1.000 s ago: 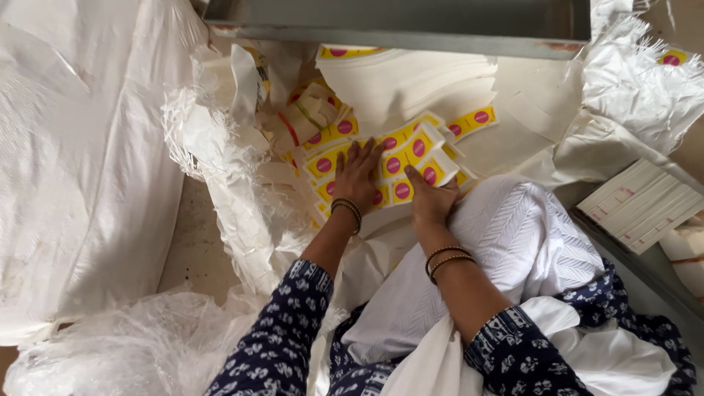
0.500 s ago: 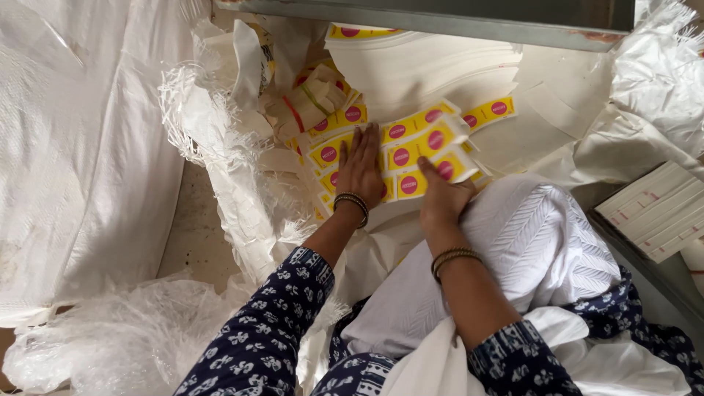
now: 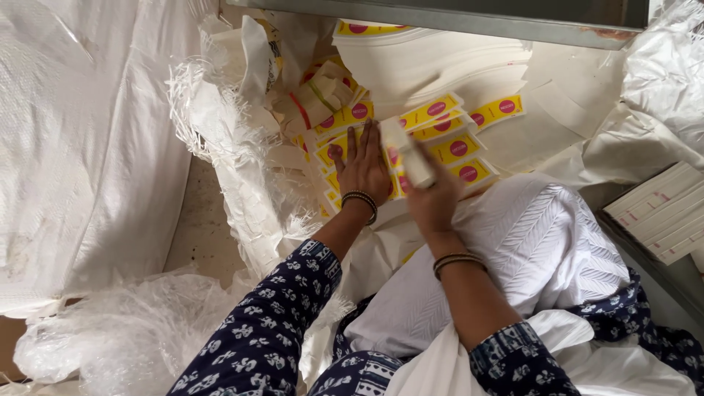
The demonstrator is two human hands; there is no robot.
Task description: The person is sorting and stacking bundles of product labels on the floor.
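Head view:
Left hand (image 3: 363,167): flat, fingers spread, palm pressing the yellow label stacks (image 3: 447,143) in the torn white sack (image 3: 220,147); nothing gripped.
Right hand (image 3: 433,198): fingers closed round a white bundle (image 3: 408,152).
Bundle axis: runs up and left from the right palm, just beside the left fingertips.
Arms: both forearms reach forward over a white cloth (image 3: 528,249).
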